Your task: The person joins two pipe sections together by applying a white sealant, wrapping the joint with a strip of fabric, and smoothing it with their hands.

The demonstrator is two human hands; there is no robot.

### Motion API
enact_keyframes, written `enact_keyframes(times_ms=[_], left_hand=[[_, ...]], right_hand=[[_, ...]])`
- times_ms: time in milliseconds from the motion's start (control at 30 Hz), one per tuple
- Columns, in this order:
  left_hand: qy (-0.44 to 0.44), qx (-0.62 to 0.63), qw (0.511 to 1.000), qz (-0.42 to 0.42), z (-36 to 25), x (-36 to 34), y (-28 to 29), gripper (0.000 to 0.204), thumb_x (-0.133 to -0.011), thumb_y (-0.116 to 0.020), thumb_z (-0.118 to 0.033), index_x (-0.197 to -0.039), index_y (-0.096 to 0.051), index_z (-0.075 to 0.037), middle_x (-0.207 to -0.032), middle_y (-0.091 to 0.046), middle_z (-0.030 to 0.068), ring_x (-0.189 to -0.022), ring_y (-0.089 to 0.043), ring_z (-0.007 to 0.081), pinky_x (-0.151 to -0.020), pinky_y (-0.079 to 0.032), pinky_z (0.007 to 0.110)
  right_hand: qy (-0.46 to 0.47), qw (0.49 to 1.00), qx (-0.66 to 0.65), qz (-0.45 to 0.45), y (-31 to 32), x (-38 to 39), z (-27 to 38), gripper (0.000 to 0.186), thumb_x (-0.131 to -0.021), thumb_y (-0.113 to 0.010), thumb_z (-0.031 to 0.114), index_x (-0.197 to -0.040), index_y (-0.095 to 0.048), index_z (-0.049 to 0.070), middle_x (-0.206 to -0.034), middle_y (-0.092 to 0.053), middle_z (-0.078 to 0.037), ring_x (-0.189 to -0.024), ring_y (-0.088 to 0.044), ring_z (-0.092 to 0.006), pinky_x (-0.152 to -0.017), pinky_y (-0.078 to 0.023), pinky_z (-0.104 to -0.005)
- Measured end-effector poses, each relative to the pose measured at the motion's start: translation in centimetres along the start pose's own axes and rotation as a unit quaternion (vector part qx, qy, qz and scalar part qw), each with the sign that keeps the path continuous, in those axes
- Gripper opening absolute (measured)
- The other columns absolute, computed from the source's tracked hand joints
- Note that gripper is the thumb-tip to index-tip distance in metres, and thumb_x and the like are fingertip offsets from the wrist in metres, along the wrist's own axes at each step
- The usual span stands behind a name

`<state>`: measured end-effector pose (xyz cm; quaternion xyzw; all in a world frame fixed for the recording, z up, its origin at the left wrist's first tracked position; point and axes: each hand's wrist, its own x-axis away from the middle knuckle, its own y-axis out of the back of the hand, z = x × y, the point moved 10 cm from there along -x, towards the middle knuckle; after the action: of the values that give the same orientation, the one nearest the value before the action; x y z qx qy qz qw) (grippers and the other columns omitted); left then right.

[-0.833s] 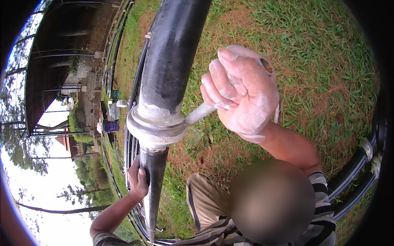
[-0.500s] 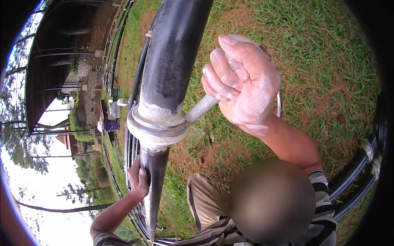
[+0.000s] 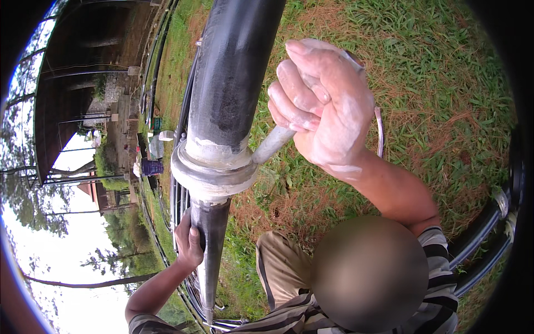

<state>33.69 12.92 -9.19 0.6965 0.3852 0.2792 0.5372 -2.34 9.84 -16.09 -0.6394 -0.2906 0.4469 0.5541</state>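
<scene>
A large black pipe (image 3: pixel 231 72) runs down the middle of the head view and narrows below. Around it sits a pale grey-white collar (image 3: pixel 213 177), its surface smeared with white. My right hand (image 3: pixel 328 103), dusted white, is closed in a fist around a grey rod (image 3: pixel 273 145) that meets the collar's right side. Most of the rod inside the fist is hidden. Below the collar, my left hand (image 3: pixel 188 242) wraps the narrower dark pipe (image 3: pixel 214 228) from the left, thumb showing; its other fingers are partly hidden behind the pipe.
Grass (image 3: pixel 434 83) with dry needles lies at the right. Several black pipes (image 3: pixel 478 234) with pale bands rest at the lower right. A purple bucket (image 3: pixel 151 167) and a white container (image 3: pixel 166 135) stand at the left, near more long pipes (image 3: pixel 158 61). My bent knee (image 3: pixel 278 256) is below.
My right hand has shifted slightly left and up in the picture, still closed on the rod. The left hand keeps its hold on the pipe; the whole view has moved a little.
</scene>
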Motion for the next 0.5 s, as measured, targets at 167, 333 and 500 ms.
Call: enact_keyframes(times_ms=[167, 333, 500], left_hand=[[0.032, -0.006, 0.999, 0.0, -0.4, -0.3, 0.1, 0.081, -0.103, -0.034, -0.063, -0.127, -0.054, 0.012, -0.085, -0.063, 0.0216, -0.07, -0.059, 0.0254, -0.067, -0.047, 0.041], [0.027, -0.002, 1.0, -0.003, -0.3, -0.6, 0.0, 0.081, -0.103, -0.034, -0.063, -0.127, -0.054, 0.011, -0.083, -0.063, 0.021, -0.069, -0.058, 0.0253, -0.066, -0.047, 0.041], [0.031, 0.001, 0.999, 0.012, -0.4, -0.4, -0.2, 0.079, -0.103, -0.034, -0.061, -0.127, -0.054, 0.012, -0.086, -0.064, 0.0212, -0.073, -0.06, 0.0268, -0.068, -0.047, 0.041]], right_hand=[[0.037, 0.998, -0.023, 0.049, -0.1, -0.6, 2.5, 0.044, -0.095, -0.062, 0.02, -0.057, -0.04, 0.014, -0.048, -0.038, 0.002, -0.039, -0.03, -0.0079, -0.041, -0.023, -0.0285], [-0.001, 0.996, 0.085, 0.028, -1.2, 0.7, 0.9, 0.043, -0.104, -0.044, 0.022, -0.062, -0.042, 0.018, -0.052, -0.033, 0.004, -0.04, -0.029, -0.0093, -0.046, -0.031, -0.0277], [0.031, 0.991, 0.019, 0.126, -1.7, 0.4, 2.4, 0.04, -0.105, -0.042, 0.025, -0.066, -0.044, 0.017, -0.054, -0.036, 0.005, -0.041, -0.03, -0.0081, -0.047, -0.031, -0.0271]])
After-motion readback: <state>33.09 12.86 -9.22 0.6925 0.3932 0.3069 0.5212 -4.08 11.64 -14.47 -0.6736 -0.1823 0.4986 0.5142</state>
